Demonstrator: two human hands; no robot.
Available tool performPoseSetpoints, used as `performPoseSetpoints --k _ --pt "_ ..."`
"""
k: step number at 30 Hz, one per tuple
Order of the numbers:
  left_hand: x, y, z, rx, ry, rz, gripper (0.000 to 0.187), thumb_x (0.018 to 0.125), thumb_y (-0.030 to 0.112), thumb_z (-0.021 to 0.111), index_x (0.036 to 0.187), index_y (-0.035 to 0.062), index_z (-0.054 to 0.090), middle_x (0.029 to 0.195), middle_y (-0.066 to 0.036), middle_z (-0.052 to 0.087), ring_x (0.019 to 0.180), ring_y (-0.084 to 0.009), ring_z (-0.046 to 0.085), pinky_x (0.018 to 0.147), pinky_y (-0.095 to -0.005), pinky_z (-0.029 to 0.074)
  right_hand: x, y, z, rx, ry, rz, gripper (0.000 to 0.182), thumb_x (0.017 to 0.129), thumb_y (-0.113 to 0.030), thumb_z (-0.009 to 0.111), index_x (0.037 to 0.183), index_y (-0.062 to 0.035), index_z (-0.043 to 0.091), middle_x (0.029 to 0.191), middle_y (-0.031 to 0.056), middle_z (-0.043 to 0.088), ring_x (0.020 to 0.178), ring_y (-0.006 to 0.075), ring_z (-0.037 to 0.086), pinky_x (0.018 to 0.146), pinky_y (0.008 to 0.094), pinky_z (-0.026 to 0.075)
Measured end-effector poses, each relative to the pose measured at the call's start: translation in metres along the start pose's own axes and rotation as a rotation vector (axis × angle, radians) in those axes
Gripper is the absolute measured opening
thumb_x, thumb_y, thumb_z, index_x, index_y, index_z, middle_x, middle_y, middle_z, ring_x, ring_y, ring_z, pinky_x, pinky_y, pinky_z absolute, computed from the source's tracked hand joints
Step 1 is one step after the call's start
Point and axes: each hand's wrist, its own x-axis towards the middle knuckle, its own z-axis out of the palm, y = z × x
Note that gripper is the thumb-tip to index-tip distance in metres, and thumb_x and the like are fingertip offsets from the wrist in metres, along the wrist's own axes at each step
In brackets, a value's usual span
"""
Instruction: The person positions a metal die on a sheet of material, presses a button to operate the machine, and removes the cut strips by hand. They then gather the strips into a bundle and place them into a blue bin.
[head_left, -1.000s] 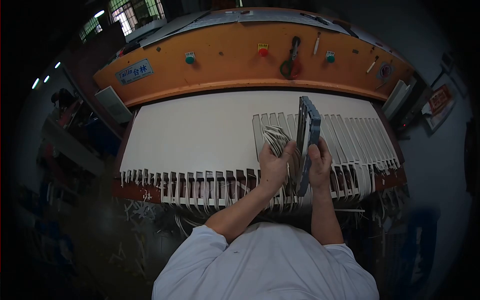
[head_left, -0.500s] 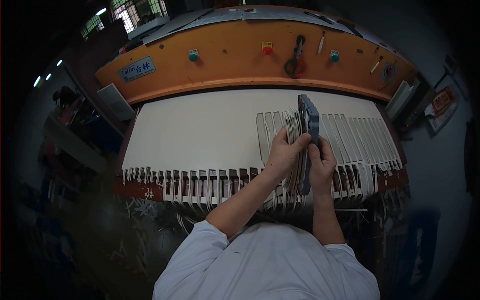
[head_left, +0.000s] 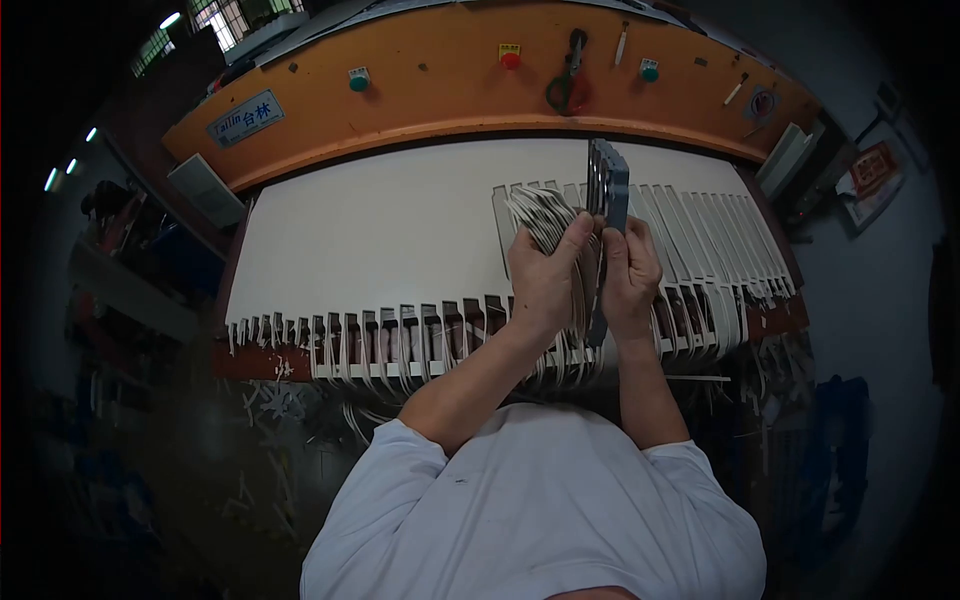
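My left hand [head_left: 541, 285] is closed around a thick bundle of thin pale strips [head_left: 545, 215], whose top ends fan out to the left. Close beside it, my right hand [head_left: 628, 282] grips a long blue-grey cutting die [head_left: 616, 195] with metal edges along its left face. The die stands upright, and its lower part is partly hidden by my hands. A narrow gap shows between the top of the bundle and the die. Below both hands lies a pale sheet [head_left: 370, 220] with rows of long narrow cuts on its right side.
An orange machine beam [head_left: 430, 95] crosses behind the sheet, carrying a red button [head_left: 511, 61], green buttons and scissors [head_left: 568, 80]. Cut strips [head_left: 415, 350] hang along the front edge. Offcuts [head_left: 285, 400] lie below at the left; a blue container [head_left: 838, 440] stands at right.
The bundle in my left hand has tilted left, away from the die, and its ends have spread. The die stays upright in my right hand. The whole view has shifted slightly.
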Motion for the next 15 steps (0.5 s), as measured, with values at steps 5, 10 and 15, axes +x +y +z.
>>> performPoseSetpoints --k 5,10,15 --pt "0.0 0.053 -0.048 -0.143 0.075 0.115 0.039 0.1 0.032 0.068 0.12 -0.0015 0.063 0.106 -0.009 0.068 0.106 -0.0184 0.066 0.092 -0.0334 0.054 0.045 -0.011 0.005 -0.368 0.015 -0.02 0.028 0.099 -0.023 0.068 0.098 0.0043 0.074 0.095 0.0135 0.065 0.079 0.023 0.061 0.068 0.0348 0.049" --pt "0.009 0.087 -0.094 -0.206 0.224 0.06 0.06 0.102 0.043 0.06 0.136 -0.0046 0.047 0.138 -0.014 0.052 0.13 -0.0267 0.054 0.106 -0.045 0.054 0.056 0.059 -0.002 -0.875 -0.264 -0.39 0.027 0.093 -0.024 0.074 0.096 0.0025 0.076 0.102 0.0179 0.067 0.095 0.0351 0.064 0.081 0.0426 0.053" --pt "0.011 0.05 -0.118 -0.391 0.252 -0.127 0.044 0.101 0.042 0.062 0.125 0.008 0.049 0.138 -0.014 0.05 0.134 -0.0315 0.05 0.11 -0.0578 0.05 -0.005 0.131 -0.003 -0.902 -0.631 -0.154 0.028 0.09 -0.028 0.074 0.102 -0.0025 0.077 0.11 0.0168 0.066 0.102 0.034 0.062 0.089 0.0451 0.053"
